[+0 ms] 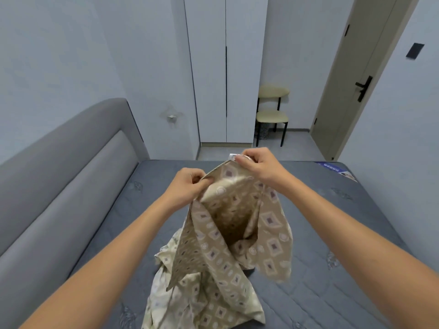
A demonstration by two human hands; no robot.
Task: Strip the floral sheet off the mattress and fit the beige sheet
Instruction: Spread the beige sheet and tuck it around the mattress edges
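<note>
Over at nine o'clock runs the grey padded headboard [71,167], and the bare grey mattress [320,233] fills the middle with no sheet fitted on it. The left hand [187,186] has its fingers curled tight on the beige sheet [225,245], pinching the top edge, and the cloth hangs down toward six o'clock, bunching on the mattress. Toward one o'clock the right hand [259,166] grips the same edge higher up, fingers closed on it, with a chair [272,115] and door [356,79] beyond.

left hand [187,184] pinching, right hand [259,166] pinching
</note>
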